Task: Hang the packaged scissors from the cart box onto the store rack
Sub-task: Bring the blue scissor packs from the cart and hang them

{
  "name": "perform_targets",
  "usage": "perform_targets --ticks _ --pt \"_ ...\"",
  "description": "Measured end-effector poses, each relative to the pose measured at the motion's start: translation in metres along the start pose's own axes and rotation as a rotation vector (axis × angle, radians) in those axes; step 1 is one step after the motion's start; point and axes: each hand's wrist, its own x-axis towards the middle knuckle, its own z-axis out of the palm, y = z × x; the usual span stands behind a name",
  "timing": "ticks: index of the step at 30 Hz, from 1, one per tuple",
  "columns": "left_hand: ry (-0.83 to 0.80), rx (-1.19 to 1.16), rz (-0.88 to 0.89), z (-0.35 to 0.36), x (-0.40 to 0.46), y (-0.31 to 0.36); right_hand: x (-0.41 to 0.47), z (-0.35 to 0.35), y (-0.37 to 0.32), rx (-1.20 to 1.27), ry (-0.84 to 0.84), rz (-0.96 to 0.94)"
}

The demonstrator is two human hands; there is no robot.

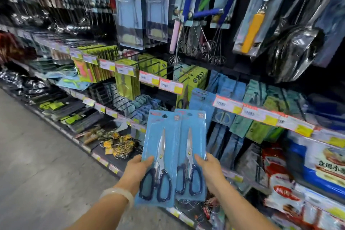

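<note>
The left hand (137, 169) grips one blue scissors pack (159, 157) by its left edge, thumb on the front; the right hand (210, 171) grips a second scissors pack (192, 153) by its right edge. Both packs stand upright, side by side (inner edges overlapping), in front of the store rack (168, 87); a pale bracelet (116, 195) circles the left wrist.
</note>
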Motion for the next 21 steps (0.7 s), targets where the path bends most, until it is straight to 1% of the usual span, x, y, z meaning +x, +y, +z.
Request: perform_targets --ticks 3,6,10,13,17,19,21 --pt "-0.054 0.022 -0.045 0.002 0.023 0.006 0.013 0.003 0.004 0.017 0.074 0.048" --pt "-0.132 0.071 -0.043 0.010 0.045 0.018 0.023 0.001 0.006 0.018 0.171 0.057" --pt "-0.282 0.134 -0.046 0.029 0.067 0.038 0.023 -0.002 0.000 -0.013 0.313 0.045" --pt "-0.387 0.231 -0.020 0.042 0.092 0.049 0.024 -0.003 -0.005 0.032 0.385 0.020" --pt "-0.429 0.283 -0.021 0.057 0.132 0.043 0.018 0.001 0.002 0.059 0.460 0.028" --pt "-0.424 0.305 -0.020 0.066 0.161 0.025 0.016 0.001 0.010 0.084 0.509 0.037" --pt "-0.449 0.336 -0.017 0.072 0.148 0.042 0.015 -0.002 0.018 0.114 0.557 0.047"
